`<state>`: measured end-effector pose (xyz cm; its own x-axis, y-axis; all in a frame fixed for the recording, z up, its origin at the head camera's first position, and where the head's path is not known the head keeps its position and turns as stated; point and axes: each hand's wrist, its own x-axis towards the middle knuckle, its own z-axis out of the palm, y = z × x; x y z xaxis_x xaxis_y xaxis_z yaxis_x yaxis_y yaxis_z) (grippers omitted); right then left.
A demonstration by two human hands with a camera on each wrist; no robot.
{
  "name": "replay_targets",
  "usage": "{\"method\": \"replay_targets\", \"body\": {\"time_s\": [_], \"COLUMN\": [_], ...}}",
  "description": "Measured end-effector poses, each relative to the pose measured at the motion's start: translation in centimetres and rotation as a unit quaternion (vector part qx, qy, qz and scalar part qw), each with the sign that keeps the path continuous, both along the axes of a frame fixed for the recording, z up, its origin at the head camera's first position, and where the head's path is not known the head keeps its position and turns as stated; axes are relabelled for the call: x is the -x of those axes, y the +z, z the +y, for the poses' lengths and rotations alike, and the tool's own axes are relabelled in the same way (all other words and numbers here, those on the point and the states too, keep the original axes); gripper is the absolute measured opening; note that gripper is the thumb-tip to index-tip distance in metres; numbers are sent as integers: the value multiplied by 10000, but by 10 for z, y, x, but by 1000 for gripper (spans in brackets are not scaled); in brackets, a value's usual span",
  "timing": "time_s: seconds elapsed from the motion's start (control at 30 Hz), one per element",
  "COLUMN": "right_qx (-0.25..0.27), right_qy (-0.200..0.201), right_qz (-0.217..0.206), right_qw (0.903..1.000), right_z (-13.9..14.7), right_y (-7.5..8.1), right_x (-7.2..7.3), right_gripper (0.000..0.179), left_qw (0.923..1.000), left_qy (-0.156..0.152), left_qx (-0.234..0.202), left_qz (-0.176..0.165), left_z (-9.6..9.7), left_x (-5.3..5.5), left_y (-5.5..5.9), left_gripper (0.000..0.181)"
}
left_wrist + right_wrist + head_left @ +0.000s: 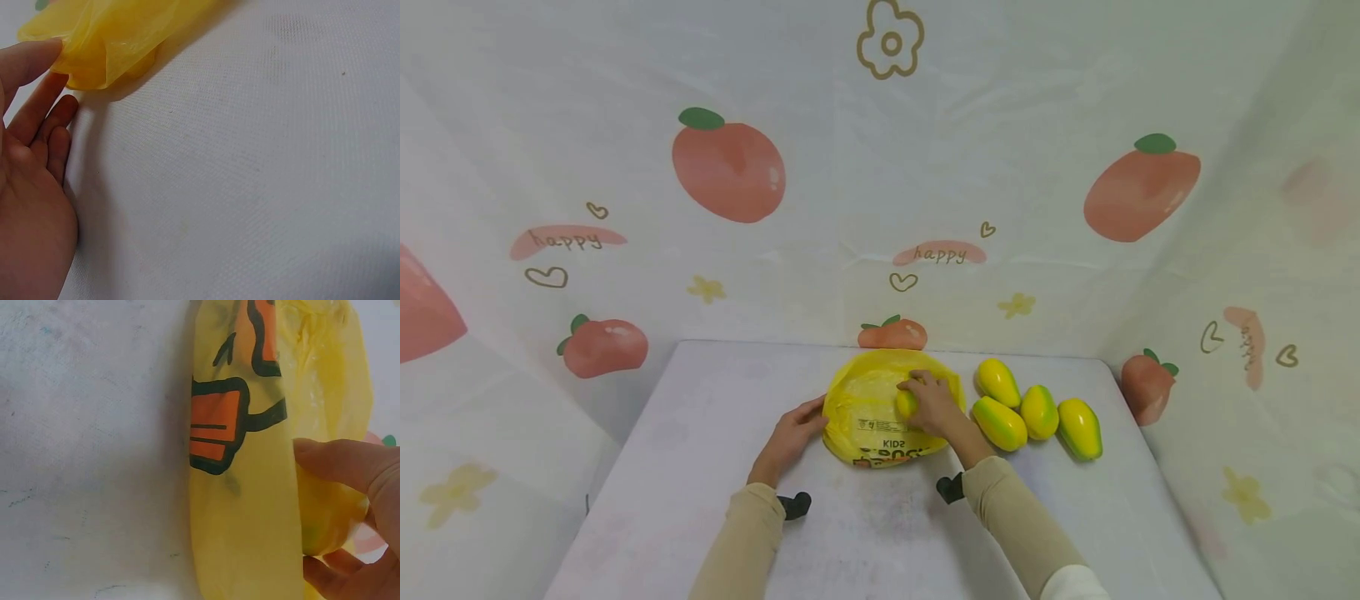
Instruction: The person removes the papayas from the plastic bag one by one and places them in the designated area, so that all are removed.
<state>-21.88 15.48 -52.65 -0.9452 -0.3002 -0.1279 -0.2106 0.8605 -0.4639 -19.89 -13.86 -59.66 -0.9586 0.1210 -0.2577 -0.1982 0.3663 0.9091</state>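
A yellow plastic bag (pixel 844 398) sits with its mouth spread wide at the middle of the table, dark printing on its side. My left hand (pixel 788 437) pinches the bag's left edge; in the left wrist view the thumb (pixel 37 59) lies over the yellow film and the other fingers are below it. Inside the bag's mouth, my right hand (pixel 934 404) grips a yellow-green mango (pixel 328 515). The right wrist view shows the thumb on one side of the fruit and fingers beneath, its near part hidden behind the bag wall (pixel 250 506).
Several more yellow-green mangoes lie right of the bag: one at the back (pixel 997 382), one in front of it (pixel 1000 422), one beside them (pixel 1039 412) and one farther right (pixel 1080 428). A patterned cloth backdrop (pixel 820 275) rises behind the white table (pixel 865 533).
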Motion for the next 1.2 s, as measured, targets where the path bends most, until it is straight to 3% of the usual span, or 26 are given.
{"method": "replay_targets", "body": {"time_s": [0.37, 0.9, 1.2], "right_qx": [198, 720, 1100], "right_qy": [-44, -84, -181], "right_qz": [42, 275, 714], "right_qw": [9998, 9970, 9912], "right_z": [3, 7, 17], "right_y": [3, 16, 23], "right_x": [-2, -15, -28], "right_gripper": [62, 63, 61], "left_qw": [9998, 9997, 9998], "left_qy": [54, -20, -63], "left_qx": [19, 212, 187], "left_qz": [-189, -89, -82], "left_z": [4, 0, -2], "left_x": [1, -1, 1], "left_y": [3, 5, 2], "left_gripper": [52, 54, 55]}}
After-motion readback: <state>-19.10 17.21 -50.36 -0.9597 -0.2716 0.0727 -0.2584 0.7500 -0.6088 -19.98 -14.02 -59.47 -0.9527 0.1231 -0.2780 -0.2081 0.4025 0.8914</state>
